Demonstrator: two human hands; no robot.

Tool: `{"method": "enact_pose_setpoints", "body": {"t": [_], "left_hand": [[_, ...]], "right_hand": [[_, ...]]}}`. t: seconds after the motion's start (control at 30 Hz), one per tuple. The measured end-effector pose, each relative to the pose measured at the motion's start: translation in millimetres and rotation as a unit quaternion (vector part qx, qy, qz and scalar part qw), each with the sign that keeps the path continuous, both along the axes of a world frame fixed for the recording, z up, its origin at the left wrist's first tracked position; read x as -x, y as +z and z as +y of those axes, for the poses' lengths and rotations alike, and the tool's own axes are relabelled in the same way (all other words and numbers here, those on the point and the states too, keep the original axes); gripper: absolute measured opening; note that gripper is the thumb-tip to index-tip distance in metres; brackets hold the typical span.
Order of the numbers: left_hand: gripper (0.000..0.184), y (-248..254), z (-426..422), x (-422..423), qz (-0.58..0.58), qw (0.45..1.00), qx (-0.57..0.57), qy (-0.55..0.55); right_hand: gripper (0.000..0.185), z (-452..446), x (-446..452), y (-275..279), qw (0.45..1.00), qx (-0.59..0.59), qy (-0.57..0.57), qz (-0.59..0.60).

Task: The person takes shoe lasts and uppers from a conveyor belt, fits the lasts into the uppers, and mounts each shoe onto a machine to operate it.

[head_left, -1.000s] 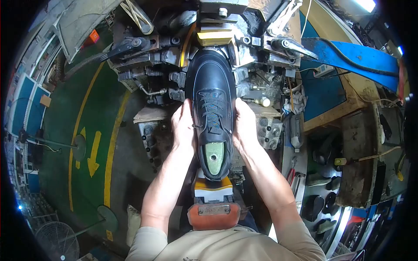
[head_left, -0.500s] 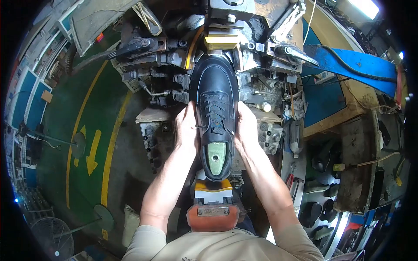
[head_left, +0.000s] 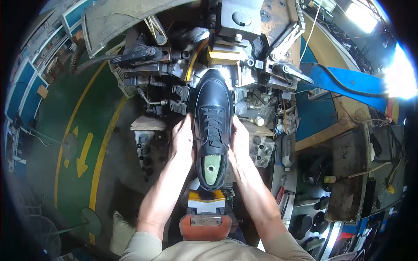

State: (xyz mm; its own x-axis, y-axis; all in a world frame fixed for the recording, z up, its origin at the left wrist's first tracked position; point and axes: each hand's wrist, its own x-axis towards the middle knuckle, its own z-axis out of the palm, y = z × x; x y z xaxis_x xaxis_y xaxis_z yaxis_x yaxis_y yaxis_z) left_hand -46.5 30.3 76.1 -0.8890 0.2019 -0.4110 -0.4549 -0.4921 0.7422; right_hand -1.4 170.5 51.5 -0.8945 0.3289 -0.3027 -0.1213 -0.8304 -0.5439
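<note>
Standing here, I've got a bare left hand (head_left: 182, 141) and bare right hand (head_left: 241, 140) gripping a smooth black lace-up shoe (head_left: 212, 96) lengthwise, toe near a grimy grey metal machine (head_left: 240, 27).

single black, smooth, leather-looking low shoe (head_left: 212, 130), sole down, mid-view; rounded toe points away, light sheen on it, heel end nearest, long axis almost straight ahead. black laces (head_left: 212, 121) criss-cross in rows up the front. pale green tapered block (head_left: 212, 174) sits inside the ankle opening, top face showing, one round hole (head_left: 210, 168) in it.
</note>
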Motion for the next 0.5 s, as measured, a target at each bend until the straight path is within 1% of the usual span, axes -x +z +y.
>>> {"method": "enact_pose_setpoints", "body": {"t": [0.03, 0.07, 0.1, 0.13, 0.17, 0.23, 0.3, 0.33, 0.37, 0.43, 0.47, 0.5], "left_hand": [[0.031, -6.1, -0.3, 0.2, 0.003, 1.000, -0.003, 0.001], [0.030, -18.0, 0.4, 1.3, 0.019, 0.999, -0.030, 0.014], [0.030, -25.1, 0.7, 1.8, 0.034, 0.997, -0.058, 0.027], [0.027, -31.9, -1.2, 1.0, 0.039, 0.997, -0.065, 0.034], [0.027, -37.7, -0.5, 3.1, 0.041, 0.996, -0.066, 0.035], [0.025, -43.6, 0.1, 5.9, -0.012, 0.997, -0.019, 0.076], [0.024, -44.2, -0.3, 8.3, -0.015, 0.998, -0.011, 0.065], [0.024, -42.3, 1.0, 8.3, -0.018, 0.998, -0.029, 0.058], [0.023, -40.2, 1.9, 9.6, -0.021, 0.997, -0.049, 0.052], [0.026, -43.8, -3.1, 7.9, -0.010, 0.998, -0.056, 0.035], [0.029, -52.5, -6.1, 5.5, -0.003, 0.997, -0.081, 0.015], [0.032, -58.8, -8.3, -0.3, 0.002, 0.994, -0.107, -0.005]], "right_hand": [[0.025, -0.5, 0.0, -2.2, 0.999, 0.039, 0.005, 0.007], [0.023, 2.5, 1.5, -19.2, 1.000, -0.014, -0.024, 0.004], [0.023, 1.0, 1.2, -17.8, 1.000, -0.018, -0.023, 0.007], [0.022, -1.7, 0.8, -17.2, 0.997, -0.053, -0.052, 0.006], [0.020, -4.0, 1.3, -16.0, 0.993, -0.085, -0.081, 0.005], [0.018, -4.7, 0.0, -11.8, 0.995, -0.060, -0.080, -0.002], [0.019, 0.2, 2.7, -19.6, 0.995, -0.086, -0.044, -0.012], [0.021, 2.9, 5.1, -23.0, 0.993, -0.114, -0.030, -0.020], [0.021, 3.0, 5.2, -26.7, 0.993, -0.114, -0.030, -0.016], [0.022, -8.3, 1.9, -6.8, 0.994, -0.097, -0.053, -0.028], [0.031, 0.7, 3.1, -37.5, 0.991, -0.128, -0.025, 0.010], [0.031, -5.2, -3.3, -31.6, 0.991, -0.129, -0.026, 0.013]]}}
